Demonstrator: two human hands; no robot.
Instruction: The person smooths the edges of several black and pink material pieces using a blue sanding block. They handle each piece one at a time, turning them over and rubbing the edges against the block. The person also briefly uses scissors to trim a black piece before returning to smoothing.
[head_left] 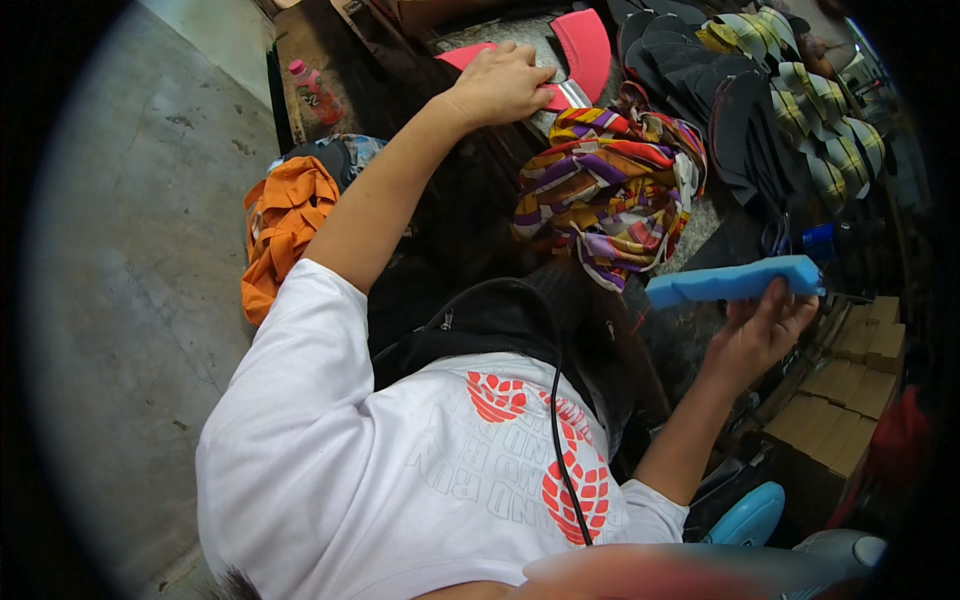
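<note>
My left hand (500, 82) lies palm down over flat pink pieces at the far side of the work surface, its fingers a little spread. One curved pink piece (585, 50) shows to the right of the fingers, beside a silvery strip (574, 95). At the right, my right hand (765, 322) grips a long light-blue foam block (735, 281) by its right end, thumb and fingers closed around it in the air. Between the hands, a bunched multicoloured patterned cloth (620, 185) rests on the surface.
Dark grey flat pieces (690, 75) are piled at the far right, beside yellow plaid pieces (820, 110). Cardboard boxes (840, 390) stand right of my right forearm. Orange cloth (290, 220) and a pink-capped bottle (316, 92) are at left. A black cable (556, 400) crosses my shirt.
</note>
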